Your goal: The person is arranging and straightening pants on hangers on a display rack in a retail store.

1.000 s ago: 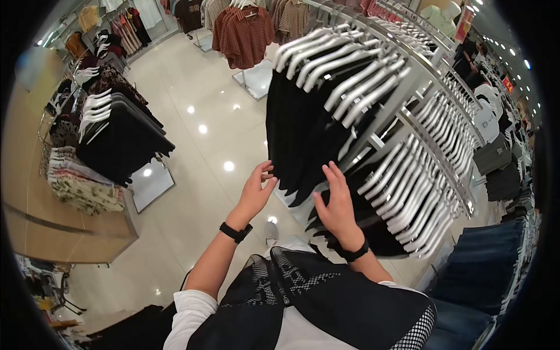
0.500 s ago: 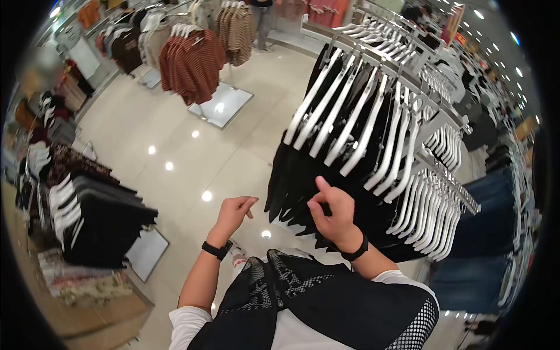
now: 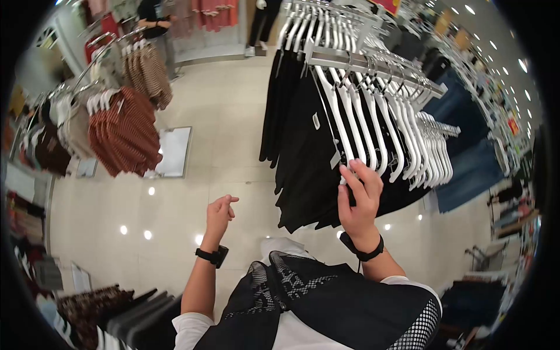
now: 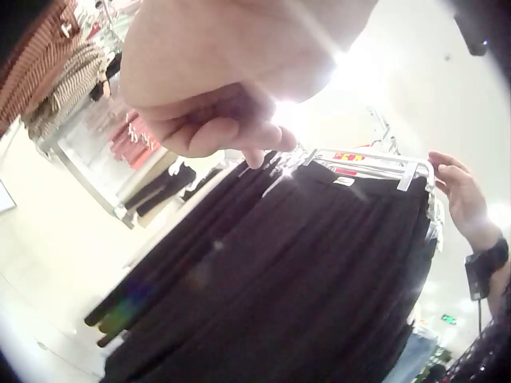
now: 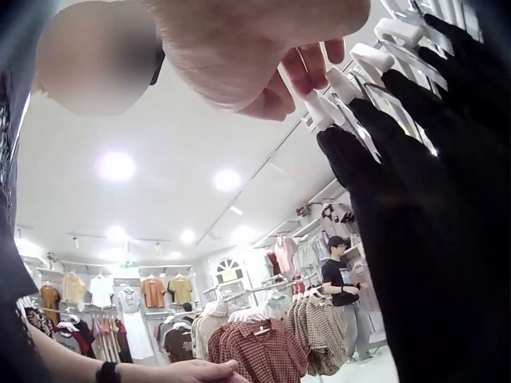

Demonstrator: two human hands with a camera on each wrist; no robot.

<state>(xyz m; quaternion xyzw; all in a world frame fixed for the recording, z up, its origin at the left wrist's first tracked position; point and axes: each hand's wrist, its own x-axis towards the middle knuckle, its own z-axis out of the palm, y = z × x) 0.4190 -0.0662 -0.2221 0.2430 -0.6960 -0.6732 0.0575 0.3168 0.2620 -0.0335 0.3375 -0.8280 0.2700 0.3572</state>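
Right hand (image 3: pixel 361 204) is touching a hanger (image 3: pixel 338 119), fingers apart.
Left hand (image 3: pixel 219 217) is hanging loosely curled; tugging could drop black clothes (image 3: pixel 303 175) below right fingers.

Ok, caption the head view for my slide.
Right hand at the ends of white hangers bearing black garments; left hand apart, empty.

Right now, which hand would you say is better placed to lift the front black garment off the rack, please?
Probably the right hand: its fingers are at the lower end of the front white hanger, while the left hand is off to the side, touching nothing.
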